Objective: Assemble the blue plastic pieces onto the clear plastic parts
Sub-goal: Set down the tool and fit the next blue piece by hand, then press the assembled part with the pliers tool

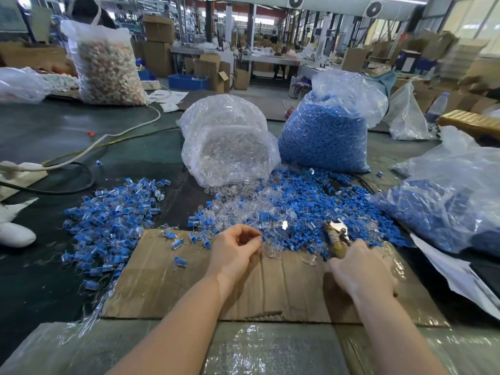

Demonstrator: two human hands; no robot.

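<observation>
Left hand (234, 251): fingers curled, pinching a small blue piece (263, 238) at the fingertips.
Right hand (361, 269): gripping pliers (336, 236).
Loose parts (284, 209): mixed blue and clear heap beyond the cardboard (162, 280).

Factory floor: stacked cartons (158, 44), bulk bags of parts (324, 131).
</observation>
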